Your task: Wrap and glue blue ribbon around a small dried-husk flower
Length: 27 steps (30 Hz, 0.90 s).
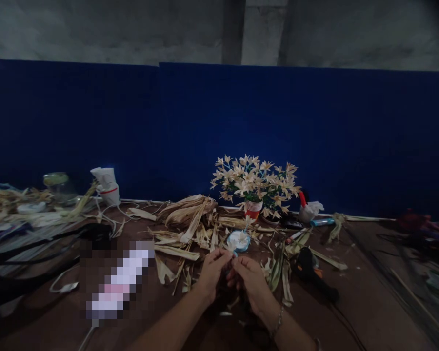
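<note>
Both of my hands meet at the front middle of the table, fingertips close together. My left hand [216,268] is closed in a pinch, with a small pale husk piece [232,245] showing at its fingertips. A bit of light blue shows beside that piece. Close against it, my right hand [248,273] has thumb and fingers pressed together; what they grip is hidden. Just beyond the fingers is a small white and blue dish [237,241] with a pale husk flower [248,223] at it. Dry corn husks [190,219] lie around the hands.
Behind the dish stands a red and white cup [253,208] below husk flowers [247,180]. A black glue gun [310,273] with a cord lies right. On the left are a blurred-out object [120,282], white cables [106,214] and a jar [60,187]. A blue partition [131,126] rises behind.
</note>
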Available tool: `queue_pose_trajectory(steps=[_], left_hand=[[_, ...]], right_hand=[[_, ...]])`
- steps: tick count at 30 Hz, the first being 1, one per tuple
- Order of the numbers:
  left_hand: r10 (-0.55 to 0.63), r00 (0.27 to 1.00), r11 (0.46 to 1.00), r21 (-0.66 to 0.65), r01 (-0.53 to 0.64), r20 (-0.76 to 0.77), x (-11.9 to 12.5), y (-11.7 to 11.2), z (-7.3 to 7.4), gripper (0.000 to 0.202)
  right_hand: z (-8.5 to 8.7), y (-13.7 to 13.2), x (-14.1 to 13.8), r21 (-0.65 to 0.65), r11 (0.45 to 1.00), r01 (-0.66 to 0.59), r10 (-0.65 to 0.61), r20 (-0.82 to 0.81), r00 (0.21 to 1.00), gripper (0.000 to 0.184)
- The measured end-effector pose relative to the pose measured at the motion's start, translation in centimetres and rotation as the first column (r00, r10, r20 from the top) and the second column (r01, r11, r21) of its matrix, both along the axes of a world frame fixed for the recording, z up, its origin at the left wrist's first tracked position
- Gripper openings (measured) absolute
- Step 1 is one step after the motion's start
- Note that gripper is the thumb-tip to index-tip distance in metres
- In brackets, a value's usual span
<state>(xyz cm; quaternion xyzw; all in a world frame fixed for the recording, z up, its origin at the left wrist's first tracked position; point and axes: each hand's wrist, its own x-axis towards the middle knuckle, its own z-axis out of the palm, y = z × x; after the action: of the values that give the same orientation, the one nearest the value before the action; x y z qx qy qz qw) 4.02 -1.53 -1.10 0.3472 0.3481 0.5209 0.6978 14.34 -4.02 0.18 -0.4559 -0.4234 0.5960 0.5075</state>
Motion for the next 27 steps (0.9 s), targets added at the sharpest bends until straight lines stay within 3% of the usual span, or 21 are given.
queue_pose_trajectory(steps=[9, 27], left_hand=[[-0.014, 1.000, 0.996, 0.088, 0.015, -0.009, 0.4, -0.3, 0.1, 0.021], [0.015, 1.000, 0.999, 0.038, -0.016, 0.026, 0.2, -0.6, 1.4, 0.021]], right_hand=[[0.3, -0.1, 0.0, 0.045, 0.998, 0.032, -0.031, -0.011, 0.999, 0.034], [0.4, 0.2, 0.2, 0.013, 1.000, 0.012, -0.011, -0.090, 0.996, 0.031]])
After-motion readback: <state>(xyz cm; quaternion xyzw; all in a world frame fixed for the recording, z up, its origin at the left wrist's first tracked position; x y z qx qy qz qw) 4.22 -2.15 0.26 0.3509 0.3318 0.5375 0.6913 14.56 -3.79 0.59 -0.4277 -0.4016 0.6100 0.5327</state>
